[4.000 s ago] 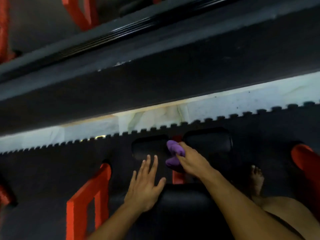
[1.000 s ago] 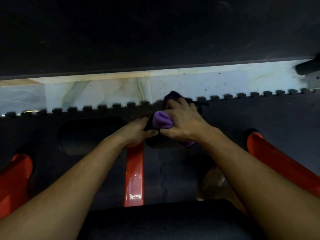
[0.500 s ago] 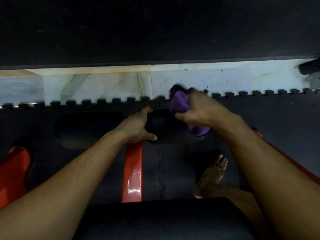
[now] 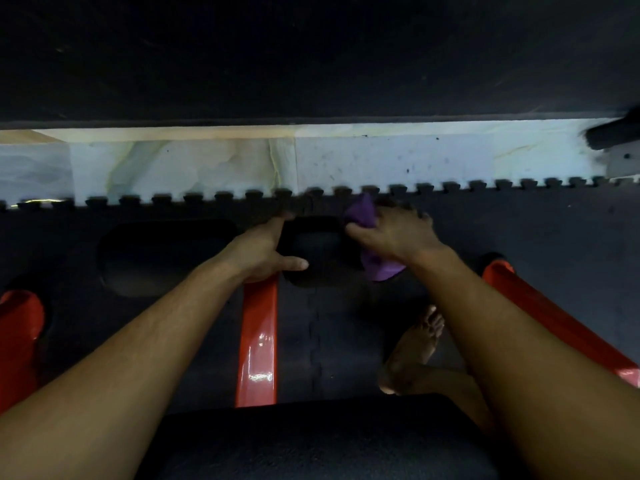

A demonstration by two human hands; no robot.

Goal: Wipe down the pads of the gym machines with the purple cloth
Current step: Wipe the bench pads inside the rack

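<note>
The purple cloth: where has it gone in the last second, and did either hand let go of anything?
The right hand has carried the purple cloth from the roller pad's top toward its right end; nothing was let go. The left hand still grips the pad's left end, above the red bar. Four seconds ago it lay flat on the seat pad.

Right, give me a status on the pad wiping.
Done: no pad can be confirmed clean; it is too dark to tell.
In hand: the left hand steadies the right roller pad while the right hand wipes it with the cloth.
Left: the left roller pad and seat pad sit untouched.
</note>
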